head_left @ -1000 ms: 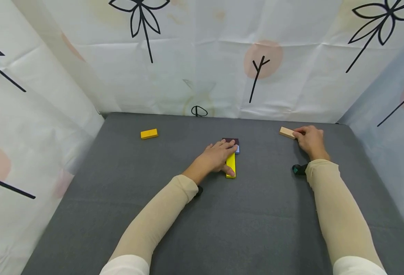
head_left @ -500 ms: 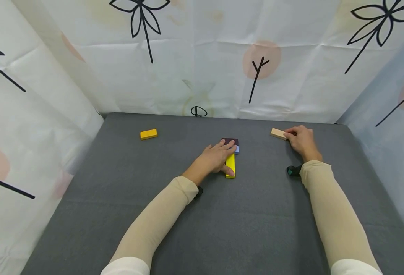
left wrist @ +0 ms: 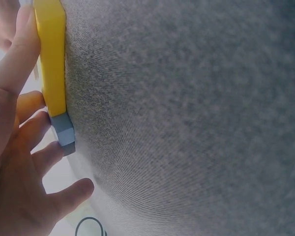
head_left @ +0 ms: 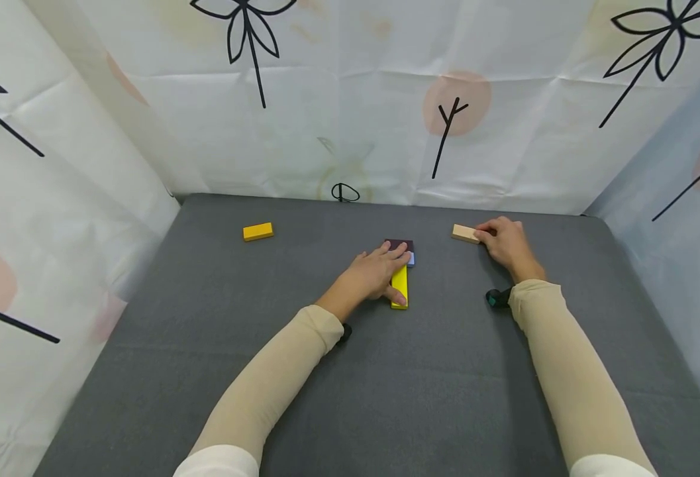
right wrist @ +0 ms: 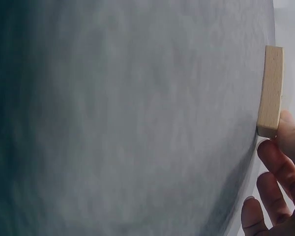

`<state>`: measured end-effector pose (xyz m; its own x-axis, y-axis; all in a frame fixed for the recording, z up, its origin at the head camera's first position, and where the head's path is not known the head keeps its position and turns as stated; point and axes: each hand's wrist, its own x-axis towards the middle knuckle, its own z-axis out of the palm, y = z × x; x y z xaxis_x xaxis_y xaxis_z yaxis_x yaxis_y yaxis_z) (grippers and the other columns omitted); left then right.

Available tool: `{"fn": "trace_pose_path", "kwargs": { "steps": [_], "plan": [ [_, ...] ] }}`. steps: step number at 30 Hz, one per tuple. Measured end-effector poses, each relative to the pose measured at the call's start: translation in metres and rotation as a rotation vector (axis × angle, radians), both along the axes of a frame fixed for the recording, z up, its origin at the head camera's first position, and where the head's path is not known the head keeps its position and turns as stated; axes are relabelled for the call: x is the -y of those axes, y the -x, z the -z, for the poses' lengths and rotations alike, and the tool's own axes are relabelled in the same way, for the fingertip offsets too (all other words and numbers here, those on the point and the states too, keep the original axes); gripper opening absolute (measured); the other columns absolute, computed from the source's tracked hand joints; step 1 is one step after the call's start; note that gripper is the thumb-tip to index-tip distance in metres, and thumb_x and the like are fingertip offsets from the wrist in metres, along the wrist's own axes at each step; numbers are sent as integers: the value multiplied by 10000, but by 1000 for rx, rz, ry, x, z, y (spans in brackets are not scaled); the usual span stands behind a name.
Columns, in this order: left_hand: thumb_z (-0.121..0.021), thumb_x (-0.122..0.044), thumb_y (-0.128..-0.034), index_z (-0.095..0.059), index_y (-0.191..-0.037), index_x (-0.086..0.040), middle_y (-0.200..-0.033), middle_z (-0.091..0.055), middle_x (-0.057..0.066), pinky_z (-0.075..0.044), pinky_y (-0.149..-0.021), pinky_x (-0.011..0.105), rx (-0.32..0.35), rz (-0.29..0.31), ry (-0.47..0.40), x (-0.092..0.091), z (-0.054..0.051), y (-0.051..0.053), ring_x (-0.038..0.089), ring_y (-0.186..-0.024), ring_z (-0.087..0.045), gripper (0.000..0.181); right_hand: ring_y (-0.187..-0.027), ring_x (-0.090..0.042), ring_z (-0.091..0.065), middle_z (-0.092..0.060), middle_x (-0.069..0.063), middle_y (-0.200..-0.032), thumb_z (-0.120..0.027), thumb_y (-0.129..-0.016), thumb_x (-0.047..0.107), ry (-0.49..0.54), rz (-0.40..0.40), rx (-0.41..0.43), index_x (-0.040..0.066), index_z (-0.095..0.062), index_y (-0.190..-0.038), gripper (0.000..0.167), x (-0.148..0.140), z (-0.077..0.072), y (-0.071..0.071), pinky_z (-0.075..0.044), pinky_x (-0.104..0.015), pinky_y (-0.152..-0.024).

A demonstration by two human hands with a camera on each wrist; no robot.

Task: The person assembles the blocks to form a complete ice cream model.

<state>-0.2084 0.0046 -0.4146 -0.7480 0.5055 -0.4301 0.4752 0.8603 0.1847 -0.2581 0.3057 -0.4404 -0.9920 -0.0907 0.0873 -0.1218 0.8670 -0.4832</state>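
Note:
In the head view my left hand (head_left: 372, 273) lies with spread fingers over a row of blocks near the table's middle. Its thumb touches a long yellow block (head_left: 400, 286). The other fingertips rest over a light blue block (head_left: 411, 259) and a dark brown block (head_left: 407, 244), which they partly cover. The left wrist view shows the yellow block (left wrist: 53, 64) end to end with the bluish one (left wrist: 63, 129). To the right, my right hand (head_left: 506, 246) pinches the near end of a plain wooden block (head_left: 464, 233). That wooden block (right wrist: 272, 91) is seen lengthwise in the right wrist view.
An orange-yellow block (head_left: 257, 232) lies alone at the back left of the grey table (head_left: 350, 411). White patterned cloth (head_left: 302, 126) hangs directly behind the table's back edge and along both sides.
My right hand has moved left along the back of the table with the wooden block, closer to the row. The left hand and the blocks under it stay in place.

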Motion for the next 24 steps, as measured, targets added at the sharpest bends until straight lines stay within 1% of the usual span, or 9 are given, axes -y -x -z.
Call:
{"fn": "trace_pose_path", "kwargs": {
  "steps": [9, 19, 24],
  "plan": [
    [-677, -647, -853, -63, -1653, -314, -1729, 50, -136, -185, -1287, 572, 6, -3, -15, 0, 3, 1, 182, -1626, 19, 1062, -1087, -453, -516, -597, -299, -1158, -575, -1054, 183, 29, -43, -11, -81, -695, -1180, 316, 16, 2, 0, -287, -580, -1109],
    [-665, -651, -861, -66, -1655, -317, -1731, 40, -135, -193, -1289, 562, -1, 6, -2, 1, 1, 1, 181, -1627, 16, 1050, -1137, -440, -513, -606, -272, -1191, -596, -1045, 195, 56, -68, 20, -49, -711, -1194, 308, 32, 2, 4, -370, -580, -1045],
    [-661, -658, -859, -63, -1654, -322, -1731, 38, -141, -192, -1291, 555, -2, 1, -1, 1, 0, 1, 177, -1627, 18, 1050, -1143, -435, -511, -616, -279, -1191, -604, -1040, 183, 54, -95, 29, -56, -711, -1184, 299, 38, 0, 6, -330, -565, -1085]
  ]
}}
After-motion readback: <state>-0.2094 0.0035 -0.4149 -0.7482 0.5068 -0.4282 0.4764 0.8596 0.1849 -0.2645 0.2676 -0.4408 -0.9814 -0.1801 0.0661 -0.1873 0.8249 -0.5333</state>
